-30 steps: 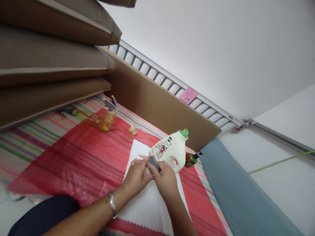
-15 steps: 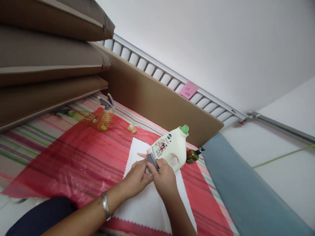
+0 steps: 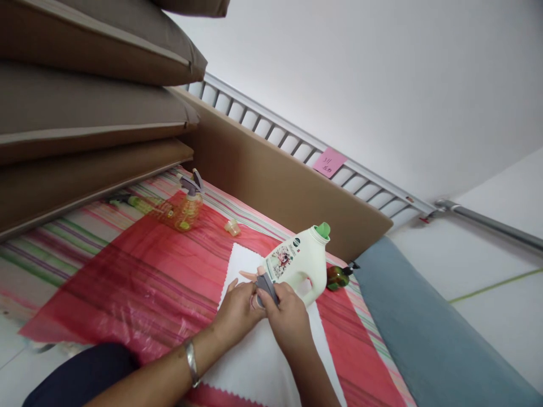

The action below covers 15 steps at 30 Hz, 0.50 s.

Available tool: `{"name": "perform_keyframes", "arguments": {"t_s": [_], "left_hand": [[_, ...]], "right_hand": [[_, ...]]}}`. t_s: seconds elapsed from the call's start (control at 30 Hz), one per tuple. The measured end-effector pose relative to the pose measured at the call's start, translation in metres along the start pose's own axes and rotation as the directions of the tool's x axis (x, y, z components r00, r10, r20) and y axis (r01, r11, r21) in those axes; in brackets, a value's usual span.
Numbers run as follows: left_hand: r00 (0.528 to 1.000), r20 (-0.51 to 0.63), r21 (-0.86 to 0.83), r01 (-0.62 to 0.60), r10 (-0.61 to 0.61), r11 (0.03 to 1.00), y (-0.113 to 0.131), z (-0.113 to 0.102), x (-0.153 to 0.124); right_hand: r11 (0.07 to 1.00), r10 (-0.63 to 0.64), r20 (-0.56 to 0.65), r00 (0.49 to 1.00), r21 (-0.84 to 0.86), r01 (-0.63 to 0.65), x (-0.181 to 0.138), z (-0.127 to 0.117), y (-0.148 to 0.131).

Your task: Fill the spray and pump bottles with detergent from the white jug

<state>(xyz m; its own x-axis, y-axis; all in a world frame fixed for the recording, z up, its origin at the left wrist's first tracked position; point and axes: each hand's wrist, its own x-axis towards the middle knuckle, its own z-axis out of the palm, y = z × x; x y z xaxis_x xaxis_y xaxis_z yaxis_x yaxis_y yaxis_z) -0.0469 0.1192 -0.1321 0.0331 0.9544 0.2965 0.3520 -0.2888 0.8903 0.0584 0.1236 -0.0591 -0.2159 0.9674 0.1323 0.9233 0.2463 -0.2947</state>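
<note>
Over a white cloth (image 3: 254, 362) with a zigzag edge, both hands are closed around a spray bottle whose grey and pink spray head (image 3: 266, 285) shows between them. My left hand (image 3: 237, 314), with a silver bangle on its wrist, wraps the part below the head. My right hand (image 3: 288, 316) grips the head from the right side. Most of the bottle's body is hidden by my fingers. Just beyond stands a pale green detergent jug (image 3: 311, 260) with a handle, a picture label and a green spout at its open mouth.
A translucent cap (image 3: 232, 227) lies on the red plastic sheet (image 3: 169, 271). Left of it are a yellowish spray bottle (image 3: 189, 212) and another bottle (image 3: 153, 206) on its side. A dark green pump bottle (image 3: 338, 277) is right of the jug. Brown cushions (image 3: 93, 107) rise at left.
The whole view has shifted slightly, with everything lower and further right. Both hands keep hold of the spray bottle, and the left fingers have moved a little around it.
</note>
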Motion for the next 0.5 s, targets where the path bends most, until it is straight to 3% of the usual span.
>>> {"name": "perform_keyframes", "arguments": {"t_s": [0.1, 0.2, 0.27, 0.4, 0.5], "left_hand": [[1.0, 0.002, 0.047, -0.021, 0.021, 0.999, -0.001, -0.001, -0.001], [0.98, 0.154, -0.055, -0.123, 0.13, 0.991, -0.002, -0.008, 0.001], [0.971, 0.203, -0.114, -0.109, 0.13, 0.988, -0.004, -0.013, 0.004], [0.997, 0.075, -0.058, 0.005, 0.0, 0.998, -0.005, -0.013, 0.007], [0.996, 0.083, -0.048, -0.039, 0.043, 0.998, -0.006, -0.01, 0.005]], "right_hand": [[1.0, -0.007, -0.011, 1.0, -0.006, 0.007, -0.001, 0.001, 0.001], [1.0, -0.001, -0.022, 1.0, -0.014, 0.001, -0.001, 0.0, 0.004], [1.0, 0.005, -0.021, 1.0, -0.004, -0.005, -0.002, -0.001, 0.005], [0.999, 0.0, -0.013, 1.0, 0.041, 0.0, -0.002, -0.003, 0.004], [0.999, -0.015, -0.026, 1.0, 0.045, 0.016, -0.003, -0.003, 0.004]]}}
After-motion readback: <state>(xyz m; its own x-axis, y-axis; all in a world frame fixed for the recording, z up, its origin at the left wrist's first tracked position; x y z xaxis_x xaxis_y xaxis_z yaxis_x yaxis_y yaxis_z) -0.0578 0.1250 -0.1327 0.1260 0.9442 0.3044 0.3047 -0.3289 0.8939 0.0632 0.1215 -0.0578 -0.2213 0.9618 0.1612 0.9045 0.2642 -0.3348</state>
